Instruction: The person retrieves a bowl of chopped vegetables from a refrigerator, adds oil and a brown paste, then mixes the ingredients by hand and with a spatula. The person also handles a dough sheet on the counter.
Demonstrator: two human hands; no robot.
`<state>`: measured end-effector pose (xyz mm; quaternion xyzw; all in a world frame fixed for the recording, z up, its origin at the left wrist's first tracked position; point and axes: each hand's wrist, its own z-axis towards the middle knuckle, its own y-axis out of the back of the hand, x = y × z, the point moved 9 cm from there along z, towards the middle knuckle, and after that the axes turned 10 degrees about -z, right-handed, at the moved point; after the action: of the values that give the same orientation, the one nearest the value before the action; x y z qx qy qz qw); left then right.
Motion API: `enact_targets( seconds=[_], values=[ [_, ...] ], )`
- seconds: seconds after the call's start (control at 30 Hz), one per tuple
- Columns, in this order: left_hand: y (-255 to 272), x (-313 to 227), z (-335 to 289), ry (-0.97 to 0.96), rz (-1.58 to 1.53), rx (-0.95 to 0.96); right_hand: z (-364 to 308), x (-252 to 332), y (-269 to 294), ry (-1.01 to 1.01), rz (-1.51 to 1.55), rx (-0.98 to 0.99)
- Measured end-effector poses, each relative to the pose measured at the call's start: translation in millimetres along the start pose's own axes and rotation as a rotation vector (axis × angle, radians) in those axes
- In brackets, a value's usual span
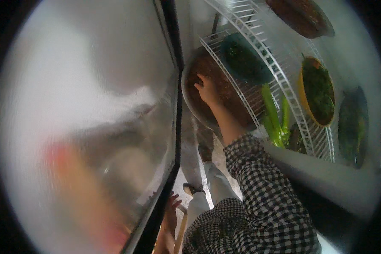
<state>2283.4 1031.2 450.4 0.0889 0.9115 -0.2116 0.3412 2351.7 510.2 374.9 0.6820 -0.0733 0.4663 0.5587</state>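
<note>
My right hand [207, 90] reaches over a wide round basin [189, 98] filled with brown, soil-like material. Its thumb and forefinger are apart, and nothing shows between them; whether the fingertips touch the brown material I cannot tell. A black-and-white checked sleeve covers that arm. Low in the view, my left hand [172, 203] is beside the dark-edged door [178, 127], its fingers apart and partly hidden by the frame. I see nothing held in it.
White wire racks [279, 74] hold a green bowl of greens [246, 59], long green stalks [275, 120] and a yellow bowl of leaves [319, 91]. Another brown-filled basin [302, 17] is at the top right. Blurred shapes show across the door's cloudy pane [93, 84]. My legs and shoes are below.
</note>
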Motion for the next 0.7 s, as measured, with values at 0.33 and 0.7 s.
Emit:
enact_targets(
  seconds=[0.33,0.7],
  values=[
    [-18.9,-6.9,-4.7,-0.067,0.067,0.032,17.6,-36.6,-65.7,-0.124,0.007,0.264],
    [1.6,27.7,-2.2,-0.034,0.18,0.029,11.2,-33.9,-68.5,-0.069,0.146,0.266]
  ],
)
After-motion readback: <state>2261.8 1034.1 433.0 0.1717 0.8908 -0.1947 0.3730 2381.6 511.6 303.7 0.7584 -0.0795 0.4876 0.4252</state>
